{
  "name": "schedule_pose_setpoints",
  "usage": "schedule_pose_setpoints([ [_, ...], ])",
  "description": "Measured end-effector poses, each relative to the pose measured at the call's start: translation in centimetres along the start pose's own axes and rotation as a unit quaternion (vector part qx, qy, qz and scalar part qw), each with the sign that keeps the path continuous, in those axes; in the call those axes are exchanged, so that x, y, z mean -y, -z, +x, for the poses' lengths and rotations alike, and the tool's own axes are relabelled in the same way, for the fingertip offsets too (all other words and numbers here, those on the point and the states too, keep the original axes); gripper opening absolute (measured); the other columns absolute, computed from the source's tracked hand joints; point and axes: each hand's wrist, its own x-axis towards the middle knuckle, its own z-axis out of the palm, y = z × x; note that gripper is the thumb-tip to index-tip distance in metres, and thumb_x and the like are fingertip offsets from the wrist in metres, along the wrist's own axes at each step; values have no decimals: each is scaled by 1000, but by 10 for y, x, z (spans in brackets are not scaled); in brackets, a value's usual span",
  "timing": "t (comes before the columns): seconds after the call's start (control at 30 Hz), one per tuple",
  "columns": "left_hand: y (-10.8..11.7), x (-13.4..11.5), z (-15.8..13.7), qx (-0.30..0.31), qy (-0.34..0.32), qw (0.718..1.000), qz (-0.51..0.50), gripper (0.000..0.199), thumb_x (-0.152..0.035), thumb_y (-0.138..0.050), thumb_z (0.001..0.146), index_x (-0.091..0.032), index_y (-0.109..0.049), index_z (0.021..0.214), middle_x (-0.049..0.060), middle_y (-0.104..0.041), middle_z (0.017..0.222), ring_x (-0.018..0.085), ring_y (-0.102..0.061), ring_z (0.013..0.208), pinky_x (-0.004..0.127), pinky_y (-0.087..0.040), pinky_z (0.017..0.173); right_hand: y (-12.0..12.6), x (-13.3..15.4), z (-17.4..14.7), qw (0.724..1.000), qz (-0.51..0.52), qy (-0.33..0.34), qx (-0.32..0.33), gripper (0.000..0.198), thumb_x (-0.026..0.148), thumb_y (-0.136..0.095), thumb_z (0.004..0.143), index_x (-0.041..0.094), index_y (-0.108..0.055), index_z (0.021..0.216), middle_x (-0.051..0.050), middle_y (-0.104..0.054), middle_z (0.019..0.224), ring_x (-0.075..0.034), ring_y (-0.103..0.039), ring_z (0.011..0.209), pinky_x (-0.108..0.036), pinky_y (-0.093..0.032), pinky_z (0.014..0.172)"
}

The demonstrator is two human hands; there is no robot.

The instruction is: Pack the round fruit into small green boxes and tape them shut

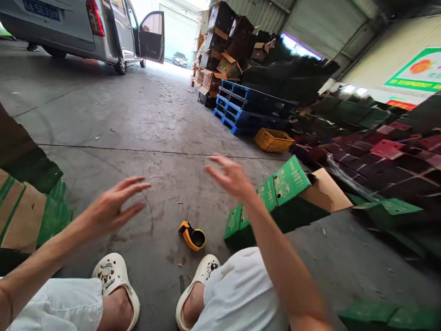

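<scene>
My left hand (115,204) is raised over the floor with its fingers stretched forward and nothing in them. Opposite it, my right hand (229,177) also reaches out with fingers apart, holding nothing. Between and below the hands, a yellow and black tape dispenser (193,236) lies on the concrete floor (161,184), just ahead of my feet. A green cardboard box (284,186) with an open brown flap stands tilted beside my right forearm, partly hidden by it. To the left are flattened green and brown cartons (34,211), apart from my left hand.
A yellow crate (274,140) sits by stacked blue pallets (237,105). Piled boxes (220,50) rise behind them. A silver van (99,32) with an open door is parked at the back left. Strapped dark red cartons (386,147) and green cartons (389,209) lie to the right.
</scene>
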Motion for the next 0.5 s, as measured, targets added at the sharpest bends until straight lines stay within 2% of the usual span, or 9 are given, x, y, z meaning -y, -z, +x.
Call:
schedule_pose_setpoints([
  [0.03, -19, -7, 13, 54, -16, 998, -19, 50, -63, -51, 99, -33, -70, 133, 7, -60, 152, 27, -67, 128, 39, -57, 108, 29, -31, -14, 992, -75, -41, -89, 50, 49, -59, 104, 15, -65, 140, -18, -64, 146, -31, -57, 139, -48, -42, 119],
  [0.1, -57, -22, 39, 145, -41, 987, -59, 49, -60, -50, 101, -30, -71, 133, 9, -61, 151, 26, -69, 125, 37, -57, 106, 79, -85, -41, 930, -223, -136, -257, 67, 52, -60, 102, 6, -53, 150, -26, -57, 151, -34, -51, 144, -52, -36, 121],
  [0.13, -75, -30, 52, 184, -49, 978, -80, 49, -58, -49, 101, -28, -70, 134, 9, -61, 150, 25, -70, 122, 35, -57, 104, 98, -107, -54, 889, -280, -183, -312, 83, 56, -65, 99, 0, -43, 156, -31, -48, 157, -37, -45, 148, -53, -34, 121],
  [0.17, -93, -39, 63, 221, -55, 968, -101, 49, -55, -49, 102, -26, -69, 135, 10, -62, 149, 24, -71, 118, 33, -58, 101, 111, -125, -64, 859, -307, -236, -336, 99, 61, -69, 94, -4, -34, 159, -37, -41, 159, -40, -41, 149, -55, -34, 119],
  [0.23, -123, -59, 80, 280, -69, 949, -123, 47, -47, -51, 102, -22, -67, 138, 11, -64, 145, 22, -73, 113, 31, -59, 97, 125, -151, -78, 836, -297, -334, -318, 99, 62, -72, 91, -4, -39, 157, -38, -54, 147, -43, -52, 138, -54, -41, 108],
  [0.3, -146, -77, 90, 310, -93, 940, -114, 43, -39, -54, 101, -22, -66, 139, 10, -66, 142, 21, -72, 114, 30, -57, 100, 125, -164, -83, 833, -271, -400, -272, 67, 54, -66, 97, 2, -63, 139, -33, -69, 125, -41, -64, 119, -50, -44, 96],
  [0.33, -153, -84, 92, 316, -108, 937, -102, 41, -35, -56, 100, -23, -66, 138, 10, -67, 141, 21, -71, 116, 30, -55, 102, 124, -166, -84, 834, -266, -412, -252, 51, 48, -62, 100, 5, -71, 126, -31, -73, 117, -39, -66, 111, -48, -44, 93],
  [0.4, -160, -92, 93, 325, -130, 933, -82, 41, -31, -59, 98, -25, -66, 138, 9, -67, 141, 22, -69, 121, 31, -53, 105, 120, -167, -84, 837, -275, -408, -238, 40, 39, -56, 103, 7, -79, 110, -30, -74, 112, -37, -67, 107, -46, -42, 89],
  [0.5, -157, -83, 90, 331, -109, 934, -83, 42, -33, -61, 98, -26, -67, 138, 8, -67, 142, 23, -69, 122, 32, -51, 107, 123, -168, -86, 827, -282, -404, -270, 38, 34, -58, 102, 6, -80, 113, -34, -73, 114, -36, -67, 107, -45, -41, 85],
])
